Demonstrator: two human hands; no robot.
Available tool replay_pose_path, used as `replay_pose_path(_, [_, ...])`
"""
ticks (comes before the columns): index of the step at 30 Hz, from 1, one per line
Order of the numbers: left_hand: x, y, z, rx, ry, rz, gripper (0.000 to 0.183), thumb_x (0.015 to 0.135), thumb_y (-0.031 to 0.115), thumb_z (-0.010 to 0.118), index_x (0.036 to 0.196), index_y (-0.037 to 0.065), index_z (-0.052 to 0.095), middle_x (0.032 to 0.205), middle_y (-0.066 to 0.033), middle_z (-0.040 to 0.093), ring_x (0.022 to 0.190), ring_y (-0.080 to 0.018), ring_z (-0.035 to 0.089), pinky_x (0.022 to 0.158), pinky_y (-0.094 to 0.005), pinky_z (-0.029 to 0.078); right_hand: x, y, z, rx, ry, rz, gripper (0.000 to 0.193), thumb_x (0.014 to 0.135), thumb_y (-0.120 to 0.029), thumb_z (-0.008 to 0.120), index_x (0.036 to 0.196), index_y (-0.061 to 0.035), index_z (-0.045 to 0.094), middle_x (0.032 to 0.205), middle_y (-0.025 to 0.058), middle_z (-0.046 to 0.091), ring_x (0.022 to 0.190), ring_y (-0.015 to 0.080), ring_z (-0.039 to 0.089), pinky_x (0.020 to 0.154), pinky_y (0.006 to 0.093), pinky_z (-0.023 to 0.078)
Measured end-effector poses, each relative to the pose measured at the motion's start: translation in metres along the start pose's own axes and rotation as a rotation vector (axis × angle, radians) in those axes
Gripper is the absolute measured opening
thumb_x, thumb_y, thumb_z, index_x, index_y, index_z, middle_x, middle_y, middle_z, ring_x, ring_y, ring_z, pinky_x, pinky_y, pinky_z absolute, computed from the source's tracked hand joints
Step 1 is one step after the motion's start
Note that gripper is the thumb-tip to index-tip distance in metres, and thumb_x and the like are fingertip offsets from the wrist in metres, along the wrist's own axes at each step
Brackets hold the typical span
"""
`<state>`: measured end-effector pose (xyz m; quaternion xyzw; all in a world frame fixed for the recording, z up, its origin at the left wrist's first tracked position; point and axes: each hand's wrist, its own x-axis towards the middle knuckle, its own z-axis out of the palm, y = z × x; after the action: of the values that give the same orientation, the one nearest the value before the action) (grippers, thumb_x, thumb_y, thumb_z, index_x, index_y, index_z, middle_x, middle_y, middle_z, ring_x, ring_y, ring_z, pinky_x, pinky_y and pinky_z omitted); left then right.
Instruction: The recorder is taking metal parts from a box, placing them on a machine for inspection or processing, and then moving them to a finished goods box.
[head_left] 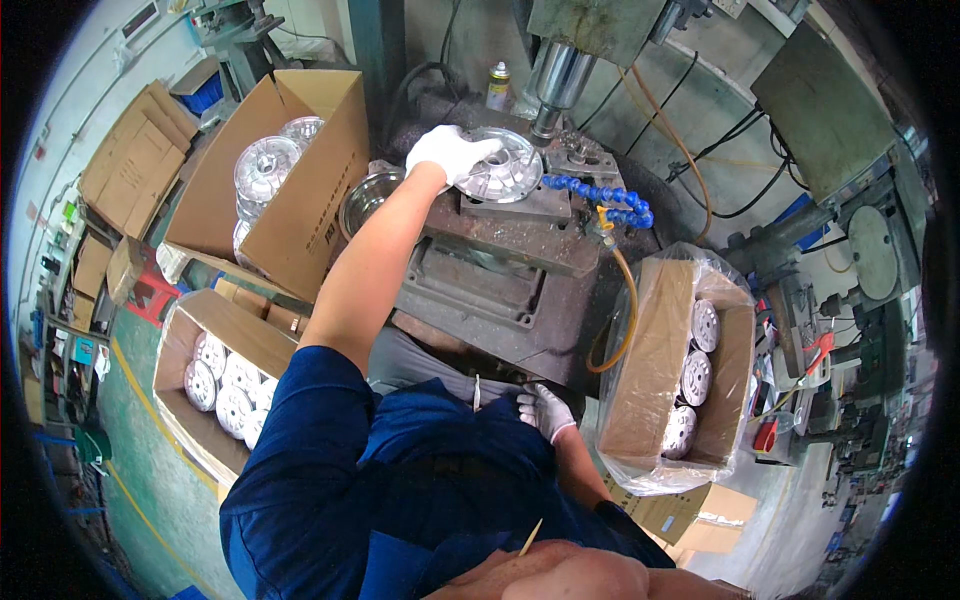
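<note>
My left hand (450, 155), in a white glove, grips the left rim of a round silver cast-metal disc (503, 168) with ribs and a hub. The disc lies on a raised metal block (520, 208) of the press, beside the steel ram (562, 80). A blue segmented coolant hose (598, 190) points at the disc's right side. My right hand (547, 412), also gloved, rests low by my lap near the press table's front edge. Its fingers are slightly apart, with nothing visible in them. A shiny metal bowl (362, 203) sits left of the block, partly behind my left forearm.
Cardboard boxes with metal discs stand at far left (345, 130), near left (185, 345) and right (640, 370), the right one lined with clear plastic. A spray can (498, 86) stands behind the block. A yellow hose (632, 310) loops off the table's right side.
</note>
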<state>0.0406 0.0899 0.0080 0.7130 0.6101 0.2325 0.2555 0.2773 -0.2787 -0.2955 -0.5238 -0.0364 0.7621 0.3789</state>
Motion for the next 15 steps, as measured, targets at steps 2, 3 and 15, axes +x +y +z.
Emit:
replay_pose_path(2, [0.001,-0.0008,0.0005,0.006,0.022,0.006,0.066,0.07,0.055,0.066,0.098,-0.005,0.066,0.093,-0.0215,0.067,0.087,-0.0286,0.065,0.078,-0.0332,0.048,-0.001,-0.0008,-0.0005,0.004,-0.002,0.008,0.043,0.095,-0.044,0.042,0.122,-0.012,0.051,0.102,0.0095,0.061,0.081,0.0198,0.057,0.07,0.0339,0.05])
replay_pose_path(3, [0.0035,-0.0037,0.0011,0.016,-0.008,-0.001,0.072,0.069,0.061,0.062,0.102,-0.003,0.066,0.101,-0.0212,0.065,0.096,-0.0307,0.063,0.084,-0.0349,0.047,-0.0042,-0.0021,0.0024,0.003,0.001,-0.003,0.043,0.095,-0.044,0.042,0.122,-0.0119,0.051,0.102,0.0095,0.061,0.081,0.02,0.057,0.07,0.0339,0.05])
replay_pose_path(15, [0.0001,0.0012,-0.0034,0.031,-0.051,-0.016,0.077,0.067,0.066,0.059,0.105,-0.001,0.066,0.109,-0.0214,0.063,0.104,-0.0331,0.06,0.089,-0.0364,0.046,-0.0061,-0.0027,0.0024,0.012,-0.002,-0.013,0.041,0.096,-0.042,0.041,0.123,-0.0123,0.051,0.103,0.0096,0.06,0.081,0.0201,0.057,0.07,0.0347,0.05])
